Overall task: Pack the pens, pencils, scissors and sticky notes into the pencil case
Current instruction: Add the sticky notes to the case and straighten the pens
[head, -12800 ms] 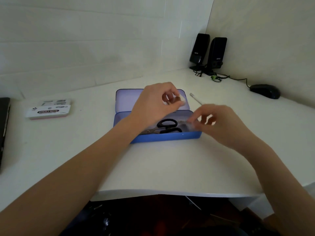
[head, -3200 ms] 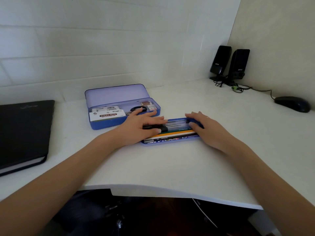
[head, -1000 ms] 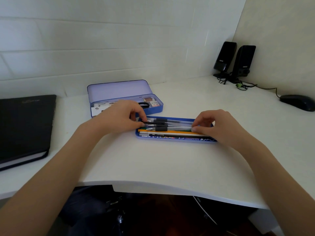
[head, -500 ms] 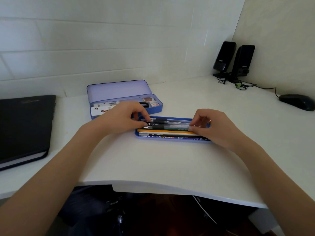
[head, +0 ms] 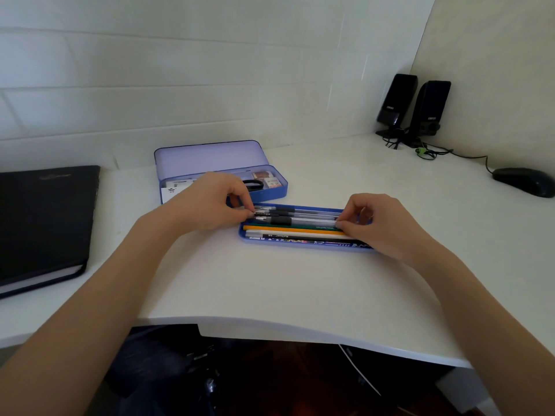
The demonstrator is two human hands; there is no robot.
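A shallow blue tray (head: 300, 246) lies on the white desk before me, filled with clear pens (head: 309, 216) and pencils (head: 297, 231) laid lengthwise. My left hand (head: 207, 205) pinches the pens' tips at the tray's left end. My right hand (head: 381, 223) pinches their other ends at the right. Behind stands the open blue pencil case (head: 270, 195) with its lid (head: 210, 159) up. Inside it are black-handled scissors (head: 253, 184), a sticky-note pack (head: 172, 190) and small erasers (head: 268, 179).
A black notebook (head: 42, 220) lies at the left. Two black speakers (head: 413, 108) with cables stand in the back right corner, and a black mouse (head: 525, 180) sits at the far right. The desk's curved front edge (head: 270, 328) runs below my arms.
Both hands stay at the ends of the pens, which have shifted only slightly in the tray. Much earlier the sticky notes lay outside the case and the tray was not out.
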